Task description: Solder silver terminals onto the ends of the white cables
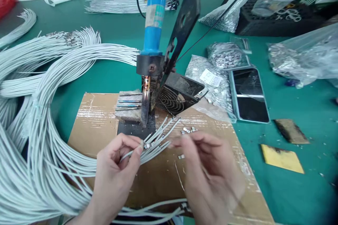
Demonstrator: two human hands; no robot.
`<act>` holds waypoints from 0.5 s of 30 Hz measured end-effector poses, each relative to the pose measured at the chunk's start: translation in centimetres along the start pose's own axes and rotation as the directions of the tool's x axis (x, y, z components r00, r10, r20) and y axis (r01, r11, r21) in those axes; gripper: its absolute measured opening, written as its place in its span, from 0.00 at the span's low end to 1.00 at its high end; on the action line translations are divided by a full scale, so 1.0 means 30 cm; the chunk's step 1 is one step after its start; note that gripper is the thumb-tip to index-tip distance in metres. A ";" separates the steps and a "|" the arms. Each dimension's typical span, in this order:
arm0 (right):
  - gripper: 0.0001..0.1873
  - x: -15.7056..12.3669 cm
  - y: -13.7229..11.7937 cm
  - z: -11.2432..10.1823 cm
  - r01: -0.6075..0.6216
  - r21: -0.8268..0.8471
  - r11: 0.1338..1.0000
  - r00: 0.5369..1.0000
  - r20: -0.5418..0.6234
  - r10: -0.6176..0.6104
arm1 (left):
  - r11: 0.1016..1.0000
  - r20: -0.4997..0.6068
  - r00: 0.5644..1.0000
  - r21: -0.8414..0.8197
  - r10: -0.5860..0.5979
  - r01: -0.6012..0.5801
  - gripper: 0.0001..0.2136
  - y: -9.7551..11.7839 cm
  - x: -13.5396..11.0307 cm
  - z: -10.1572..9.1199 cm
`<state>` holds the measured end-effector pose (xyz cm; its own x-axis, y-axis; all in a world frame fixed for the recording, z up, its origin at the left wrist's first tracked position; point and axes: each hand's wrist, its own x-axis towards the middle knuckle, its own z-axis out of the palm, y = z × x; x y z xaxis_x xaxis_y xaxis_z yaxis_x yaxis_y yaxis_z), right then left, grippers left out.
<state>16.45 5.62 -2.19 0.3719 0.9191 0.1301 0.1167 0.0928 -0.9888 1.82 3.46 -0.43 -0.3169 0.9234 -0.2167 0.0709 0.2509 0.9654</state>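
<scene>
My left hand pinches the end of a white cable between thumb and index finger, with a small metal connector at the fingertips. More white cable ends fan out just beyond it, over the cardboard. To their right, my right hand is smeared by motion, its fingertips close to the cable ends; whether anything is between them is unclear. Above both hands, a blue-handled soldering iron points tip-down in a black metal stand. Several loose metal connectors lie beside my right fingers.
A thick coil of white cables fills the left side. Cardboard covers the green table. Behind the iron is a black fan. Bags of metal parts, a phone and a yellow sponge lie at right.
</scene>
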 end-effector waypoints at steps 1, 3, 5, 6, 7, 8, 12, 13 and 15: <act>0.04 0.013 0.009 -0.026 -0.042 0.042 0.998 0.997 -0.063 0.045 | 1.000 0.019 1.000 0.014 -0.020 0.020 0.07 -0.018 -0.022 -0.001; 0.13 0.042 0.034 -0.088 -0.107 0.229 0.967 0.984 -0.113 0.136 | 0.997 0.108 0.994 0.075 -0.035 0.027 0.07 -0.064 -0.070 -0.003; 0.22 0.067 0.063 -0.156 -0.180 0.359 0.916 0.967 -0.104 0.231 | 0.981 0.262 0.965 0.192 -0.010 -0.042 0.07 -0.115 -0.113 -0.007; 0.24 0.075 0.077 -0.187 -0.211 0.372 0.904 0.958 -0.104 0.267 | 0.963 0.343 0.938 0.239 0.040 -0.128 0.07 -0.138 -0.130 -0.011; 0.26 0.080 0.090 -0.214 -0.228 0.370 0.901 0.951 -0.115 0.288 | 0.931 0.416 0.898 0.251 0.145 -0.266 0.07 -0.158 -0.143 -0.017; 0.27 0.082 0.102 -0.236 -0.241 0.359 0.902 0.946 -0.122 0.301 | 0.874 0.461 0.843 0.244 0.277 -0.420 0.07 -0.173 -0.153 -0.026; 0.28 0.068 0.131 -0.273 -0.260 0.293 0.920 0.945 -0.120 0.305 | 0.551 0.570 0.642 0.356 0.512 -0.755 0.12 -0.190 -0.162 -0.082; 0.29 0.064 0.135 -0.272 -0.264 0.274 0.925 0.947 -0.108 0.302 | 0.477 0.538 0.645 0.436 0.542 -0.764 0.13 -0.189 -0.160 -0.100; 0.30 0.057 0.138 -0.265 -0.264 0.240 0.934 0.954 -0.079 0.290 | 0.313 0.496 0.633 0.583 0.594 -0.750 0.15 -0.189 -0.148 -0.134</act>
<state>24.88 4.53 -5.48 0.4616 0.8731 -0.1568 -0.2105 -0.0640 -0.9755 -0.97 -3.23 -4.35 0.3109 0.8781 0.3638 0.8110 -0.4447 0.3803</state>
